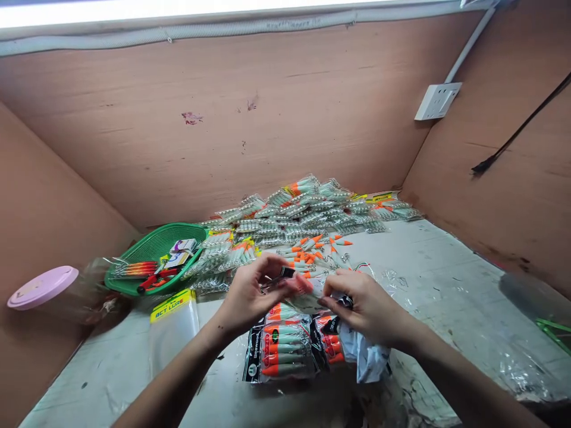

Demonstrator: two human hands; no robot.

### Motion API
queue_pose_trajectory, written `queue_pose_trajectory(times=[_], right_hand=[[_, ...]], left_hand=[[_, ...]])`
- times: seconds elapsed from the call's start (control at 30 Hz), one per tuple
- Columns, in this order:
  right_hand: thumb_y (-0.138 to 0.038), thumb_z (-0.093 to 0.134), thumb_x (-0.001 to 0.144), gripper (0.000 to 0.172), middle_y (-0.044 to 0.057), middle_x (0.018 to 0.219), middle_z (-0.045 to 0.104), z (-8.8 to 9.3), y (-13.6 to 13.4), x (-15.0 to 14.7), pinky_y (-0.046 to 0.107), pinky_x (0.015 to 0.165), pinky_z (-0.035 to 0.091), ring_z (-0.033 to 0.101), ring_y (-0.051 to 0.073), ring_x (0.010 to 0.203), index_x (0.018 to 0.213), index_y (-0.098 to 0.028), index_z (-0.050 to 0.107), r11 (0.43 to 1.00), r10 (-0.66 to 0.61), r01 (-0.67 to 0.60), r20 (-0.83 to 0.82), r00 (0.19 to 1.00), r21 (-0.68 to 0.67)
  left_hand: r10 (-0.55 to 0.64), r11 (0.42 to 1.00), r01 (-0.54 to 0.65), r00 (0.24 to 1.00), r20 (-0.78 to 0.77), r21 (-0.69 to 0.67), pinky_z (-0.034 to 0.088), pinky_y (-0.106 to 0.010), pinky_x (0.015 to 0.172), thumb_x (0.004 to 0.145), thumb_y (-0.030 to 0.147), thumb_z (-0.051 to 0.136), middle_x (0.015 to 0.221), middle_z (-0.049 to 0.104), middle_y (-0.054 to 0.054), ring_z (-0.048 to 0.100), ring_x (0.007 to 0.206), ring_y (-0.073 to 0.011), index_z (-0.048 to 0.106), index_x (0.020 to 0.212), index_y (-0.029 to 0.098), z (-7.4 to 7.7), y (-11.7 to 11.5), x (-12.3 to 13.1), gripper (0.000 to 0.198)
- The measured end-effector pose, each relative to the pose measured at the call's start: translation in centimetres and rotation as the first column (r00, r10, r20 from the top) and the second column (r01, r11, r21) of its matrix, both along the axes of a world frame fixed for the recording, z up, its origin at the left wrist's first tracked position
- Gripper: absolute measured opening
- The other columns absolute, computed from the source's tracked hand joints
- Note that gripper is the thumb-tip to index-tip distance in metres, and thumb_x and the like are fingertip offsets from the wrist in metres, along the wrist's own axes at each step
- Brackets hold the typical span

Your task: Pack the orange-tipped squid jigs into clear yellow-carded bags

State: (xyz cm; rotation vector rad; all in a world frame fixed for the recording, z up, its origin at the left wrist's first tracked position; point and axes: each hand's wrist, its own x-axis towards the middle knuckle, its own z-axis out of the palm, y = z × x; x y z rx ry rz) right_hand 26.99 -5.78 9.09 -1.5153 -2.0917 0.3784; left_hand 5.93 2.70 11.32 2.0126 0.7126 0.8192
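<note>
My left hand [252, 291] and my right hand [368, 306] pinch a clear packet [307, 291] with orange-red and pale parts between them; its contents are partly hidden by my fingers. Just below lies a black-edged packet of orange and pale green fishing lures [285, 351], with another such packet [332, 345] to its right. Under my right wrist is a crumpled white plastic bag [372, 359]. Beyond my hands, several loose orange-tipped lures [310, 255] lie on the table.
A large heap of bagged lures [294, 214] runs along the back wall. To the left are a green basket [151, 238] holding pliers and small boxes, clear yellow-topped bags [173, 327] and a pink-lidded jar [43, 288]. A black cable [521, 134] hangs at the right.
</note>
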Motion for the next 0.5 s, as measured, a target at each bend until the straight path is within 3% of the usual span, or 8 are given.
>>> queue_pose_trajectory(times=[0.1, 0.27, 0.37, 0.5], right_hand=[[-0.027, 0.044, 0.092, 0.026, 0.003, 0.064, 0.057, -0.6, 0.1, -0.2, 0.026, 0.058, 0.031, 0.045, 0.014, 0.065, 0.071, -0.017, 0.057, 0.986, 0.037, -0.042, 0.038, 0.999, 0.162], [-0.015, 0.042, 0.091, 0.029, 0.002, 0.058, 0.053, -0.7, -0.2, 0.1, 0.028, 0.058, 0.025, 0.035, 0.015, 0.061, 0.064, -0.017, 0.052, 0.875, 0.022, -0.081, 0.128, 0.992, 0.477], [-0.015, 0.045, 0.091, 0.022, 0.002, 0.060, 0.056, -0.4, -0.2, 0.4, 0.027, 0.058, 0.026, 0.036, 0.014, 0.061, 0.073, -0.016, 0.057, 0.874, 0.102, -0.167, 0.164, 0.981, 0.455], [-0.018, 0.053, 0.088, 0.012, 0.001, 0.069, 0.063, 0.1, 0.2, 0.4, 0.027, 0.058, 0.025, 0.040, 0.015, 0.062, 0.096, -0.017, 0.062, 0.898, 0.158, -0.227, 0.206, 0.966, 0.377]], left_hand=[[-0.042, 0.996, 0.037, 0.997, -0.059, -0.080, 0.048, -0.023, 0.054, 0.079, 0.036, 0.063, 0.073, 0.067, -0.002, 0.058, 0.061, -0.0130, 0.070, 0.085, 0.017, -0.3, -0.2, 0.4, 0.020], [0.138, 0.965, -0.156, 0.985, -0.099, -0.209, 0.044, -0.023, 0.047, 0.076, 0.045, 0.064, 0.057, 0.061, 0.000, 0.054, 0.051, -0.0121, 0.068, 0.073, 0.015, -1.6, 0.9, 0.4, 0.030], [0.131, 0.961, -0.159, 0.982, -0.138, -0.225, 0.042, -0.022, 0.047, 0.074, 0.049, 0.064, 0.058, 0.060, 0.000, 0.053, 0.054, -0.0123, 0.064, 0.068, 0.015, -1.9, 1.5, 0.2, 0.035], [-0.034, 0.955, -0.010, 0.989, -0.141, -0.296, 0.040, -0.021, 0.050, 0.074, 0.047, 0.064, 0.059, 0.058, 0.002, 0.050, 0.054, -0.0099, 0.062, 0.065, 0.014, -1.6, 1.3, 0.5, 0.034]])
